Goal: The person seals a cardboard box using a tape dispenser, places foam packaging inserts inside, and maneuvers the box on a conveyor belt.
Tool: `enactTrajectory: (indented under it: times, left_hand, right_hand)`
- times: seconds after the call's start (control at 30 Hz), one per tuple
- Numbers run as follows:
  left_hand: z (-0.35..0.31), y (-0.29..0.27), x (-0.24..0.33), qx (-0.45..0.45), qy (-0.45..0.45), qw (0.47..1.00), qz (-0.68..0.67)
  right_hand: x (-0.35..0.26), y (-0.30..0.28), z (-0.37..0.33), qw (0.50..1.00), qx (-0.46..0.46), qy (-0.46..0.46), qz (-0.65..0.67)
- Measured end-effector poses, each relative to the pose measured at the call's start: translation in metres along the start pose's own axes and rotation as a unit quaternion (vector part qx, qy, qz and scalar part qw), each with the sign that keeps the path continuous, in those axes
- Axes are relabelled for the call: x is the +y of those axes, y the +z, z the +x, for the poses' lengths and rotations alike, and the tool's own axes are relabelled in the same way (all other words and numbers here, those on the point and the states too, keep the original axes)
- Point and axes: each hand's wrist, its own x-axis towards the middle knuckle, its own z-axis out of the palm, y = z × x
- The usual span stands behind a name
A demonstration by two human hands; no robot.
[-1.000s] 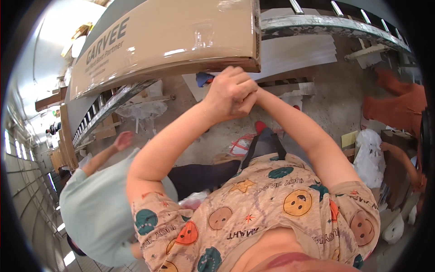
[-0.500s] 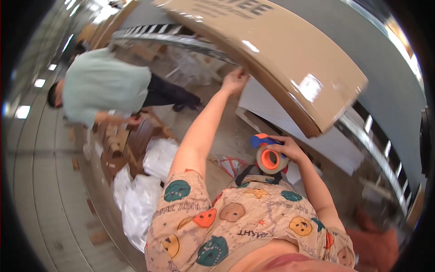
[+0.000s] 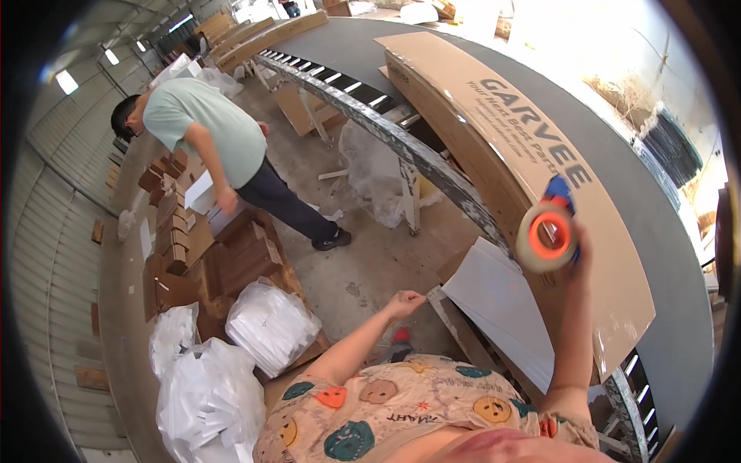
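In my right hand (image 3: 583, 251) is a tape dispenser (image 3: 525, 251) with a blue body and a wide roll of tape on an orange hub. It is raised in front of the near part of a long brown carton (image 3: 494, 131). My fingers wrap its far side and are partly hidden by the roll. The carton lies on a roller conveyor (image 3: 455, 174), dark printing on its top and a glossy strip of tape at its near end. My left hand (image 3: 405, 305) is loosely closed, away from the carton, beside a stack of white sheets (image 3: 502, 301); nothing shows in it.
At left a person in a pale green shirt (image 3: 208, 127) bends over a bench with brown carton pieces (image 3: 174, 239). Nearer are white plastic-wrapped bundles (image 3: 274, 324). A grey surface (image 3: 664, 201) runs beyond the carton; more long boxes (image 3: 270, 38) lie far up the line.
My right hand has lifted the tape dispenser from near my waist up to the carton. My left hand has left the carton's side and come down toward me. The view has shifted.
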Motion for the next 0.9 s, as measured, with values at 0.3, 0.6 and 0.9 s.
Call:
enactTrajectory:
  times: [0.3,0.6,0.9]
  left_hand:
    - [0.075,-0.116,0.157,0.017,0.233,0.965,0.122]
    - [0.241,-0.120,0.321,0.038,0.344,0.938,-0.004]
    - [0.451,-0.222,0.396,0.299,0.285,0.885,0.214]
  right_hand:
    - [-0.009,0.028,0.184,0.963,0.116,-0.018,-0.241]
    - [-0.003,0.090,0.220,0.833,0.184,0.129,-0.505]
    - [0.040,0.158,0.322,0.812,0.261,0.079,-0.516]
